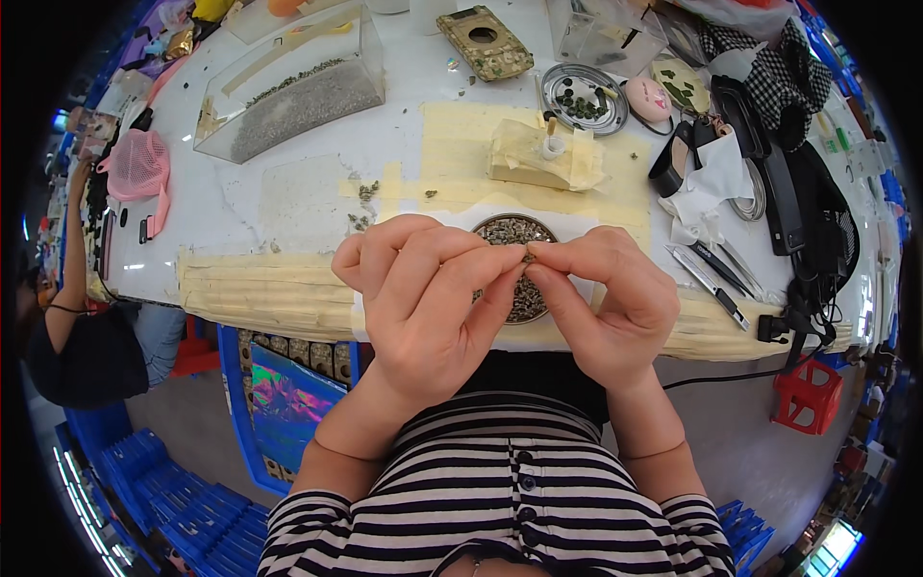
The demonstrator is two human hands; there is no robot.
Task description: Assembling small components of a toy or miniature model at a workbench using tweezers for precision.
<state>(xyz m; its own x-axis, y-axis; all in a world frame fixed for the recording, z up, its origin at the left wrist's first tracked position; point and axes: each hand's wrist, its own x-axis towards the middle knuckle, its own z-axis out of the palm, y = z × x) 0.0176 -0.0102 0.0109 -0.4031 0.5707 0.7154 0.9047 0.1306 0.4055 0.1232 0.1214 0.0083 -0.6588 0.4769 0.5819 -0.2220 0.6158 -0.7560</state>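
My left hand point(423, 298) and my right hand point(615, 298) meet fingertip to fingertip above a round dish point(524, 223). Thumb and forefinger of each are pinched on one tiny dark piece point(529, 258), too small to name. The dish is filled with many small mottled grey-brown bits and rests on a white sheet point(577, 226) near the table's front edge. Parts of the dish are hidden behind my fingers. Beyond it stands a tape-wrapped block point(529, 173) with a short brown stick point(551, 128) and a small clear cup on top.
A clear box point(298, 91) of grey granules stands at the back left. A metal plate point(615, 111) holds dark green bits. Tweezers point(735, 260) and a craft knife point(707, 284) lie at the right. Another person point(87, 327) sits at the far left; a red stool point(808, 394) stands right.
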